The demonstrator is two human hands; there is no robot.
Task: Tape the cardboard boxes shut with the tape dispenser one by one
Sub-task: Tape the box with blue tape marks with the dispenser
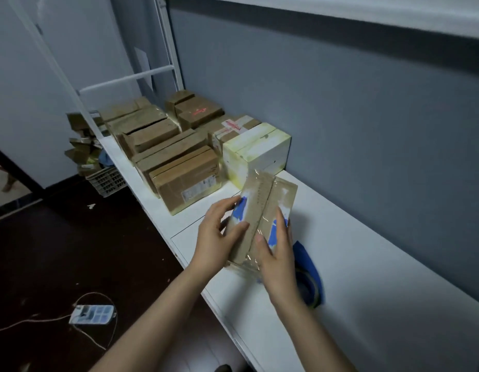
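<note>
A small cardboard box [262,208] sits low in the middle of the view, over the front part of the white counter [372,269]. It is tilted, its far end raised toward 1 o'clock. Clear tape shines along its centre seam, and blue and white print shows at both sides. Whether its near end touches the counter cannot be told.

The left grip [217,237] grasps the box from 9 o'clock, thumb laid across the top face and fingers curled round the left edge. The right grip [277,256] grasps it from 4 o'clock, thumb on the taped top and fingers wrapped round the right edge.

Just beside the right grip, at 4 o'clock from the box, a blue tape dispenser [307,260] lies on the counter, blurred, partly hidden by the wrist.

At 12 o'clock, near the box's far end, stands a white box [260,154] with yellowed edges. At 11 o'clock a stack of cardboard boxes [179,167] fills the far end of the counter, several of them taped.

A grey wall [367,116] runs along the counter's far side. At 10 o'clock a crate [107,181] stands on the dark floor [72,251] with more cardboard above it, and at 8 o'clock a power strip [92,314] lies with its cord.
</note>
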